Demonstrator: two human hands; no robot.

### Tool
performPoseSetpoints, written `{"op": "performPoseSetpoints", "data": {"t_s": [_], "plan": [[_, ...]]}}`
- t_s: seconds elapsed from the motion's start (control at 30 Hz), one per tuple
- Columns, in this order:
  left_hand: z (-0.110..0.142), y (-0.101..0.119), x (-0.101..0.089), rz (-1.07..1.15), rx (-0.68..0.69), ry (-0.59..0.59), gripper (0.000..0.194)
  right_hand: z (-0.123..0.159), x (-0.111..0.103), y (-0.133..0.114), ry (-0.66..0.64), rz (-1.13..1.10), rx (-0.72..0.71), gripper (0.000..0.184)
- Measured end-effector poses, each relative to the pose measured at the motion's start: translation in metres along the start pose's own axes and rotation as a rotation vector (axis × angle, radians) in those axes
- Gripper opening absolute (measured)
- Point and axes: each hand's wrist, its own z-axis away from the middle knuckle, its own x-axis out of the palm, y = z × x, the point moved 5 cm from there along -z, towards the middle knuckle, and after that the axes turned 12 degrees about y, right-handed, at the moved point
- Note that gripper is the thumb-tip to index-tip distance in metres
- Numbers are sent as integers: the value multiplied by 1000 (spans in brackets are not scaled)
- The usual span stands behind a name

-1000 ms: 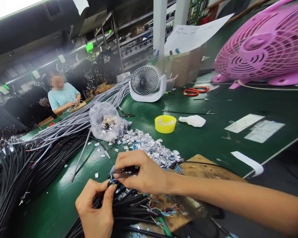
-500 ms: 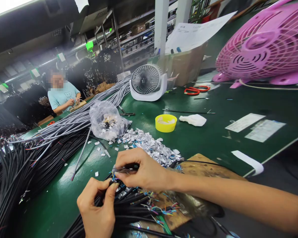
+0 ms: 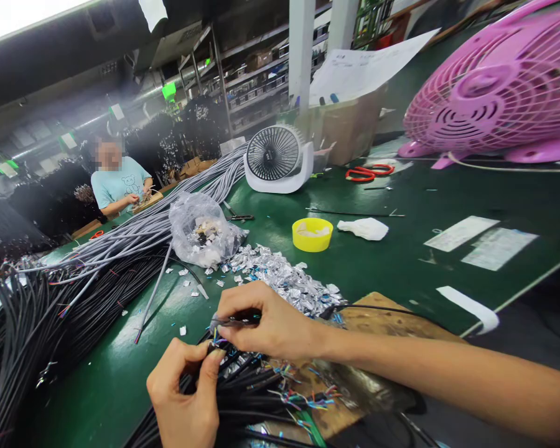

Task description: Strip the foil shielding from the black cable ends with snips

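My left hand (image 3: 184, 392) pinches the end of a black cable (image 3: 214, 347) between thumb and forefinger, low in the middle of the view. Thin coloured wires (image 3: 216, 336), with yellow and blue among them, stick up from that end. Just above, my right hand (image 3: 266, 320) is closed around a slim dark tool (image 3: 238, 321). Its greyish tip is at the wires; my fingers cover much of it, so its exact kind is unclear. Under both hands lie more black cables (image 3: 256, 386) with stripped, coloured wire ends.
Foil scraps (image 3: 280, 277) are heaped beyond my hands, beside a plastic bag (image 3: 200, 230). Grey cables (image 3: 140, 233) and black cables (image 3: 98, 286) fill the left. Farther back are a yellow ring (image 3: 312, 236), red-handled scissors (image 3: 368, 173), a white fan (image 3: 279, 158), a pink fan (image 3: 476, 93) and another person (image 3: 121, 180).
My right hand and the tool have drawn slightly away from my left hand, so more of the coloured wires shows between them. The left hand keeps its pinch on the cable.
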Motion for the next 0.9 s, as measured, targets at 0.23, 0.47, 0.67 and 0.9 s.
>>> {"op": "performPoseSetpoints", "data": {"t_s": [0.23,0.47,0.67,0.9], "plan": [[0,2,1,-6,15,3,15,-2,1,-1,-13,-58,24,7],[0,2,0,-8,10,20,14,-2,3,1,-34,-129,91,5],[2,-2,1,-4,-32,12,14,-2,4,3,-51,-166,154,6],[3,-10,4,87,-119,-49,17,-2,6,4,-78,-230,255,5]]}}
